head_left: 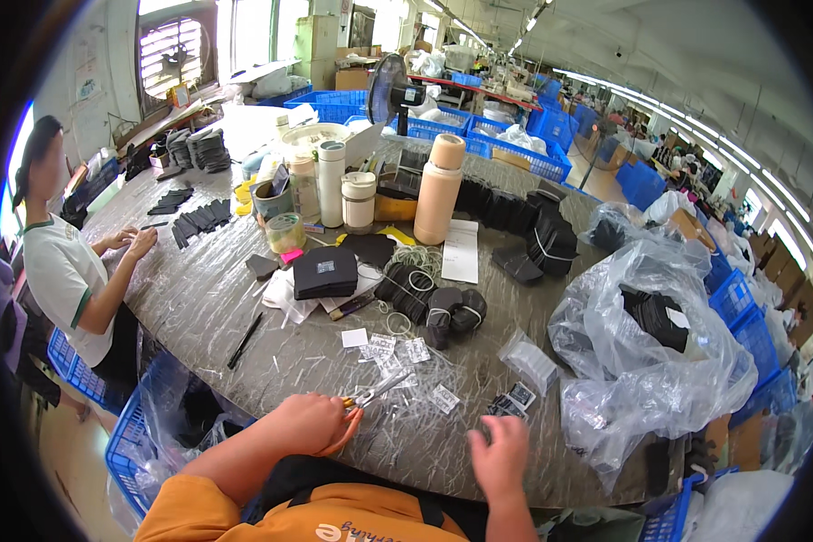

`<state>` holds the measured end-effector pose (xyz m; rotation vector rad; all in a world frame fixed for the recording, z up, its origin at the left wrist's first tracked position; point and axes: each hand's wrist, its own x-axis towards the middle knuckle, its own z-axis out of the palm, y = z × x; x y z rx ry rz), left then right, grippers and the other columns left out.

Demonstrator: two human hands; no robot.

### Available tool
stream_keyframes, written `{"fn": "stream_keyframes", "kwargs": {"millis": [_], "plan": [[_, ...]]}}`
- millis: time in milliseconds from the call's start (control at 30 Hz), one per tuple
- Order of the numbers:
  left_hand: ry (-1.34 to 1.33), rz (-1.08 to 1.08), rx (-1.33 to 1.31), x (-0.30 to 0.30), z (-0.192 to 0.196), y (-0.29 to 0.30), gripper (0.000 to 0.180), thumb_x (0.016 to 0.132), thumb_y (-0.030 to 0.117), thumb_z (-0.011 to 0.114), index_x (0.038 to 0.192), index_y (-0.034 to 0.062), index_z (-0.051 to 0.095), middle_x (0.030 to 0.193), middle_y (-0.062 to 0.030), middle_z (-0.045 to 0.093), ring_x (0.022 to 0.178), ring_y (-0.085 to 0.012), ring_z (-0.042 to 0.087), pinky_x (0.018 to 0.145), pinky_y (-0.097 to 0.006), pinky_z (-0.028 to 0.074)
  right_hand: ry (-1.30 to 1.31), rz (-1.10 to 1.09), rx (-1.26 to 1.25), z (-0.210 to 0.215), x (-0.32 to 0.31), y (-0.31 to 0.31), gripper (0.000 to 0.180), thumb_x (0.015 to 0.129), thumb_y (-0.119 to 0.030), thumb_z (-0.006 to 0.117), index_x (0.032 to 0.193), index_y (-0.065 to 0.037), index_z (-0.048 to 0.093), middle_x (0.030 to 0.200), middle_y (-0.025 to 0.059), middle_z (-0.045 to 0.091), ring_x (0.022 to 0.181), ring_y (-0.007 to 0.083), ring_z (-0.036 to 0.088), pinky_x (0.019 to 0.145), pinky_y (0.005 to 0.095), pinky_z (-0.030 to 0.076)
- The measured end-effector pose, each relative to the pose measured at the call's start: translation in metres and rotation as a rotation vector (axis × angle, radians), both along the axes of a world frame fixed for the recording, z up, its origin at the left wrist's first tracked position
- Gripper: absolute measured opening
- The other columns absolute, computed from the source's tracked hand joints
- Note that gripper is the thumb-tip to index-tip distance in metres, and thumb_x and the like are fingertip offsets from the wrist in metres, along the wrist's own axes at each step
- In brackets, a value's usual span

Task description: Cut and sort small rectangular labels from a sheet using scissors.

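My left hand [309, 423] is closed round the orange handles of a pair of scissors [384, 388]. The metal blades point up and to the right, over a scatter of small printed white labels [390, 366] and clear plastic scraps. To the right, my right hand [500, 452] hovers low by the table edge, thumb and fingers apart, nothing visible in it. Just beyond its fingertips lies a small pile of black-and-white labels [512, 399]. A clear plastic bag of small pieces [528, 361] rests behind that pile.
Ahead stand a stack of black pieces [326, 273], banded black bundles [456, 312], a peach bottle [439, 190] and other cups. A large clear bag [650, 388] of black pieces fills the right side. At the left, another person [72, 262] handles something beside black strips [200, 221].
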<state>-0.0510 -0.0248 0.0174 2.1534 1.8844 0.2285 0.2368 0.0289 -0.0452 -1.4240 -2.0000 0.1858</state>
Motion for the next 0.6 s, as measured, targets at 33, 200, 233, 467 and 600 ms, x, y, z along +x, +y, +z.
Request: {"fn": "stream_keyframes", "kwargs": {"millis": [33, 200, 233, 467, 600], "plan": [[0.068, 0.036, -0.127, -0.001, 0.003, 0.002, 0.041, 0.088, 0.035, 0.048, 0.066, 0.0008, 0.053, 0.065, -0.0209, 0.058, 0.064, -0.0390, 0.057, 0.056, -0.045, 0.045, -0.017, 0.092, -0.024, -0.003, -0.010, -0.003, 0.042, 0.067, -0.025, 0.072, 0.101, -0.005, 0.056, 0.098, 0.0138, 0.052, 0.093, 0.0326, 0.050, 0.081, 0.0417, 0.040], [-0.040, 0.234, -0.040, -0.045, -0.003, 0.006, 0.030, 0.080, 0.029, 0.057, 0.071, -0.0003, 0.057, 0.066, -0.0208, 0.059, 0.067, -0.0373, 0.059, 0.062, -0.044, 0.047, -0.300, 0.099, -0.291, -0.006, -0.057, 0.009, 0.103, 0.065, -0.058, 0.067, 0.137, -0.002, 0.018, 0.137, 0.0337, 0.016, 0.129, 0.0449, 0.014, 0.104, 0.0520, 0.014], [-0.017, 0.304, -0.066, -0.059, -0.008, 0.009, 0.033, 0.077, 0.032, 0.060, 0.075, -0.0010, 0.056, 0.071, -0.0205, 0.060, 0.070, -0.0367, 0.060, 0.064, -0.043, 0.047, -0.376, 0.070, -0.349, -0.012, -0.063, 0.022, 0.113, 0.064, -0.064, 0.065, 0.140, -0.003, 0.007, 0.140, 0.0353, 0.006, 0.132, 0.0459, 0.004, 0.106, 0.0530, 0.006], [-0.032, 0.555, -0.060, -0.116, -0.037, 0.006, 0.042, 0.066, 0.033, 0.071, 0.083, -0.0020, 0.055, 0.084, -0.0195, 0.060, 0.083, -0.0348, 0.059, 0.072, -0.041, 0.047, -0.354, 0.257, -0.257, -0.029, -0.104, 0.061, 0.111, 0.066, -0.068, 0.058, 0.141, -0.007, 0.003, 0.142, 0.0314, 0.004, 0.132, 0.0456, 0.005, 0.106, 0.0547, 0.003], [-0.079, 0.473, 0.036, -0.112, -0.041, 0.027, 0.045, 0.064, 0.034, 0.073, 0.085, -0.0020, 0.056, 0.088, -0.0192, 0.056, 0.088, -0.0338, 0.056, 0.076, -0.039, 0.045, -0.141, 0.228, -0.035, -0.034, -0.089, 0.077, 0.087, 0.074, -0.056, 0.061, 0.136, -0.006, 0.025, 0.139, 0.0271, 0.021, 0.128, 0.0453, 0.021, 0.104, 0.0541, 0.014]]}}
